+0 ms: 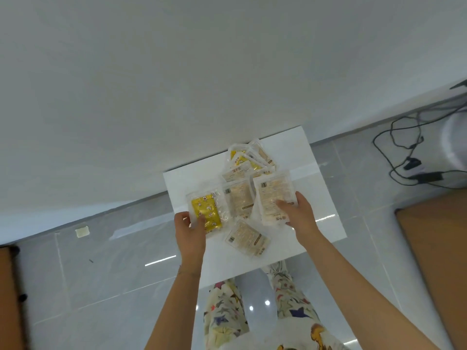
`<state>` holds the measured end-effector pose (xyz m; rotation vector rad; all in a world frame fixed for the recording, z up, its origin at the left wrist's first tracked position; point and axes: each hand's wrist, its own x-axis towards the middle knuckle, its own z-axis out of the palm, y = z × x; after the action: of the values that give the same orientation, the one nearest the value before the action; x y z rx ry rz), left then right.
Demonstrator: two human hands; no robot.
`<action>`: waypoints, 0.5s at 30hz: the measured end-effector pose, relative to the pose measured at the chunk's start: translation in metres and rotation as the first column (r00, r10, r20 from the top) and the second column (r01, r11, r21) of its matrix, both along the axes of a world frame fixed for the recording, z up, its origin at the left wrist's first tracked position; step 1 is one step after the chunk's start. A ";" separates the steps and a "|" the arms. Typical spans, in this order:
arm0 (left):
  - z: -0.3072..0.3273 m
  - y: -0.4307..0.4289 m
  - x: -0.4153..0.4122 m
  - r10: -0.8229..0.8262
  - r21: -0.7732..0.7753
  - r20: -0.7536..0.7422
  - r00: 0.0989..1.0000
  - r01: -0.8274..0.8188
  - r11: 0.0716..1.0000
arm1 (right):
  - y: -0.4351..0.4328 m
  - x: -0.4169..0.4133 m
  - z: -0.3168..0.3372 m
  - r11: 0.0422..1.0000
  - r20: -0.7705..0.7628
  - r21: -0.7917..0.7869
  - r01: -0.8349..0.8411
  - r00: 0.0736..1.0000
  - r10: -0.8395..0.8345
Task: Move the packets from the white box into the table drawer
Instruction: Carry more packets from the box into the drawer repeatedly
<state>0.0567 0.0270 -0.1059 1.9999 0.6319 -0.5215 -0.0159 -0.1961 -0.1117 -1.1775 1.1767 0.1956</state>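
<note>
Okay, early going by the look of it: every packet in view lies out on the white table (pixel 182 185) at centre frame. Neither a box wall nor a drawer shows, so I'd judge nothing stowed yet. Your left hand (pixel 189 228) pinches the yellow packet (pixel 206 213) at its lower left corner, thumb on top. Your right hand (pixel 298 210) grips the pale packet (pixel 274 198) by its right edge, thumb across the face. Both packets run their long axis up and down the frame, tops leaning a touch left. A middle packet (pixel 238 198) lies between them, set the same way. The loose packet (pixel 246 238) below sits diagonal, upper left to lower right. The heap (pixel 249 160) above has no hand on it.
</note>
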 end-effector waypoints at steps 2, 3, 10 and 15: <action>0.022 0.002 -0.001 0.020 -0.106 0.000 1.000 -0.020 0.994 | 0.001 0.001 0.022 0.999 0.011 0.042 0.000 1.000 0.000; 0.034 0.002 -0.002 0.016 -0.146 -0.003 1.000 -0.016 0.989 | 0.002 0.001 0.033 0.999 0.020 0.052 -0.009 1.000 0.008; 0.114 0.000 -0.010 -0.022 -0.320 0.013 1.000 0.025 0.947 | 0.002 0.004 0.118 0.996 0.108 0.043 -0.078 0.991 0.073; 0.172 0.009 -0.030 0.004 -0.381 0.099 0.995 0.035 0.924 | 0.003 -0.005 0.181 0.985 0.173 -0.089 -0.148 0.972 0.162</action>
<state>0.0270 0.0356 0.0664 1.6488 0.4160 -0.5098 -0.0207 -0.1932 0.0696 -1.3264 0.9412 0.1602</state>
